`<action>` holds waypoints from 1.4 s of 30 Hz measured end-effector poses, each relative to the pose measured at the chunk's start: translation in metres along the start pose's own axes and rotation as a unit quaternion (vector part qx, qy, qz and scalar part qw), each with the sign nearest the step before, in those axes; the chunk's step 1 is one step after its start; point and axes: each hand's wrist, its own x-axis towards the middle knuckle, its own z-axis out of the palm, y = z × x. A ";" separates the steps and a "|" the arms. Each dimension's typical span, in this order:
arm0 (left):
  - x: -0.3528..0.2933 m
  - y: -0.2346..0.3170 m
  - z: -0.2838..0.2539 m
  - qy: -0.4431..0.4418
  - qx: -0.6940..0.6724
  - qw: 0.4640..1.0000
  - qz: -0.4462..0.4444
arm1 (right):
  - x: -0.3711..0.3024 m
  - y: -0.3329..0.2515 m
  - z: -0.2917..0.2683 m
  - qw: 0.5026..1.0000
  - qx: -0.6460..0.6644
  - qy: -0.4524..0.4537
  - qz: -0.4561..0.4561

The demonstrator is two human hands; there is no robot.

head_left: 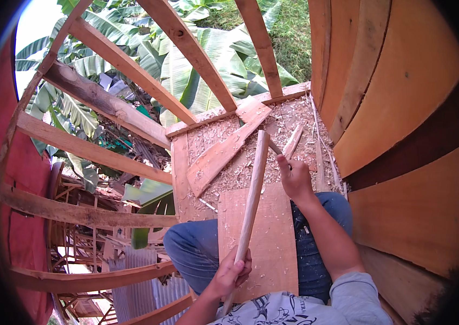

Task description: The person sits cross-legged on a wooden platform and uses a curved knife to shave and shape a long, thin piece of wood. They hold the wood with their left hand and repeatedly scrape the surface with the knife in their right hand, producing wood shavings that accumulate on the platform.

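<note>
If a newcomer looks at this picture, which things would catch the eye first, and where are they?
Probably the long pale stick in the middle, held low by the left hand, while the right hand grips a dark tool, mostly hidden, near its upper end. Next come the wood shavings scattered beyond the knees, and the big green leaves behind the wooden slats at the top.
</note>
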 end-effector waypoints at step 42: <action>-0.017 -0.009 0.009 0.187 0.307 0.933 -0.007 | -0.016 -0.004 0.010 0.954 -0.154 0.036 -0.256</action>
